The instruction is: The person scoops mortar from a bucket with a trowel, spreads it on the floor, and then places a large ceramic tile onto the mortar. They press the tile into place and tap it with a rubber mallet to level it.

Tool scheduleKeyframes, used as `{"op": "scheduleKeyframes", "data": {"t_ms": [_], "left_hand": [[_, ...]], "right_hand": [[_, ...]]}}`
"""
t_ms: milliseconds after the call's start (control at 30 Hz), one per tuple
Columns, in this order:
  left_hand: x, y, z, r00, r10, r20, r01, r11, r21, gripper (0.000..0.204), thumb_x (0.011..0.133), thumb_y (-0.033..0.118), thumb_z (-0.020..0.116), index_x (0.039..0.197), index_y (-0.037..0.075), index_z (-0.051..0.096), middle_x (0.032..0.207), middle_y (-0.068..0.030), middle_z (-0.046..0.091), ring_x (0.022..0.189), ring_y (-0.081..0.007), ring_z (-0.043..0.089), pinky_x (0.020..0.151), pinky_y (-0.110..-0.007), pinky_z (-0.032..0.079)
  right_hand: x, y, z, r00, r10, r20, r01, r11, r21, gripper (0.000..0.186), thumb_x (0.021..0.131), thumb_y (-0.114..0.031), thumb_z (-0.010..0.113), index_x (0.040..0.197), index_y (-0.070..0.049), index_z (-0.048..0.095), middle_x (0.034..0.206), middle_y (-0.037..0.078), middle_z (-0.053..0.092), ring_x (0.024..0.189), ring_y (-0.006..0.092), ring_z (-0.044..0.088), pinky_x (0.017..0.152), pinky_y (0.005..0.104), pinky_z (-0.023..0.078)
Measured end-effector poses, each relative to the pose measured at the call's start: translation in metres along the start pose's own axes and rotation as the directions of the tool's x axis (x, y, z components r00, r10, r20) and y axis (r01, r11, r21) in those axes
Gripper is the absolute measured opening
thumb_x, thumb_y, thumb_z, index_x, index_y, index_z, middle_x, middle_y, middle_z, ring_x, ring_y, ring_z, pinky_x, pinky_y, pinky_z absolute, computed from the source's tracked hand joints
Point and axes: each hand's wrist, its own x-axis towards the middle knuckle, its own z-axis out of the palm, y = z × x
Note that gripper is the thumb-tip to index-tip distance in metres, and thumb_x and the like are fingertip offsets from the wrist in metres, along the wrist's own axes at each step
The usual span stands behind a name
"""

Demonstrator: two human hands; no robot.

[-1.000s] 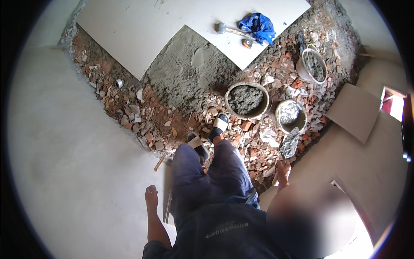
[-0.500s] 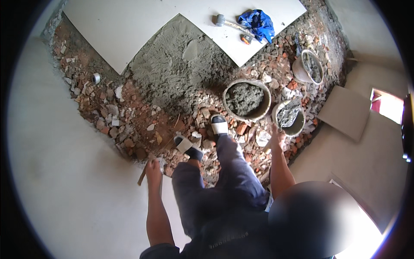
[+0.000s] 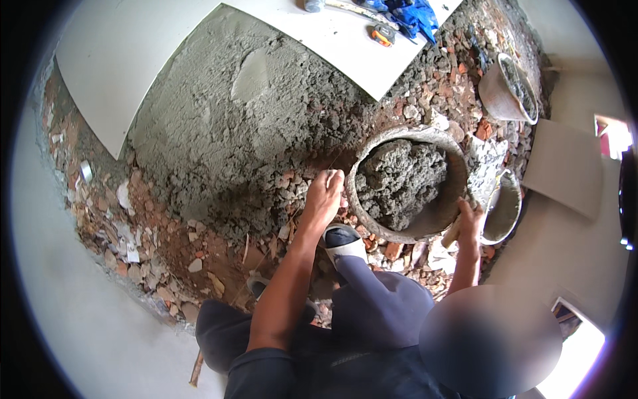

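Observation:
My left hand is closed beside the left rim of a large bucket full of lumpy grey mortar; what its fingers hold, if anything, I cannot make out. At that bucket's right rim, my right hand grips a trowel by its handle, its blade coated in grey paste. Just right of it stands a smaller bucket, partly behind the trowel. A bed of spread grey mortar lies ahead and left of my left hand, over broken brick rubble.
White tiles edge the mortar bed, bearing a mallet, tape measure and blue cloth. A third bucket stands back right, a loose board lies right, and a white roll sits left.
I have bent forward toward the large bucket. My left hand has come up from low left to its rim, and my right hand with the trowel has moved forward and right.

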Motion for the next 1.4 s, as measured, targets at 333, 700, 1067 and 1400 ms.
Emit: {"op": "scheduleKeyframes", "data": {"t_ms": [333, 700, 1067, 1400], "left_hand": [[-0.026, -0.065, 0.028, 0.953, 0.012, 0.303, 0.01, 0.997, -0.072, 0.022, 0.096, 0.015, 0.056, 0.108, -0.003, 0.056, 0.086, -0.0077, 0.063, 0.079, -0.0148, 0.064, 0.074, -0.027, 0.053], [-0.001, -0.06, 0.001, 0.959, 0.149, 0.242, -0.105, 0.977, -0.186, 0.05, 0.093, 0.049, 0.053, 0.109, 0.002, 0.06, 0.098, -0.011, 0.065, 0.081, -0.0195, 0.064, 0.082, -0.034, 0.053], [0.012, -0.027, 0.03, 0.944, 0.214, 0.253, -0.206, 0.977, -0.057, 0.035, 0.098, 0.03, 0.056, 0.118, 0.002, 0.063, 0.082, -0.002, 0.063, 0.069, -0.0094, 0.058, 0.063, -0.025, 0.047], [-0.003, -0.045, 0.06, 0.937, 0.233, 0.261, -0.218, 0.972, -0.084, 0.039, 0.098, 0.031, 0.055, 0.118, -0.001, 0.061, 0.079, -0.005, 0.064, 0.061, -0.008, 0.055, 0.05, -0.023, 0.045]], "right_hand": [[0.086, -0.052, -0.014, 0.977, -0.067, 0.2, 0.176, 0.783, -0.596, 0.035, 0.081, -0.031, 0.069, 0.098, -0.001, 0.062, 0.083, 0.013, 0.065, 0.076, 0.0206, 0.061, 0.071, 0.036, 0.048], [-0.079, -0.122, -0.079, 0.964, -0.239, 0.115, 0.242, 0.617, -0.749, 0.042, 0.089, -0.044, 0.063, 0.091, -0.002, 0.059, 0.078, 0.019, 0.064, 0.073, 0.0344, 0.064, 0.066, 0.0413, 0.049], [-0.147, -0.124, -0.107, 0.945, 0.163, 0.284, 0.201, 0.394, -0.897, 0.04, 0.088, -0.032, 0.059, 0.119, -0.007, 0.053, 0.102, 0.021, 0.066, 0.1, 0.0386, 0.063, 0.086, 0.0468, 0.049], [-0.126, -0.067, 0.034, 0.851, 0.284, 0.442, 0.216, 0.578, -0.787, 0.037, 0.092, -0.022, 0.054, 0.114, 0.006, 0.045, 0.089, 0.015, 0.059, 0.069, 0.0241, 0.061, 0.058, 0.0334, 0.056]]}}
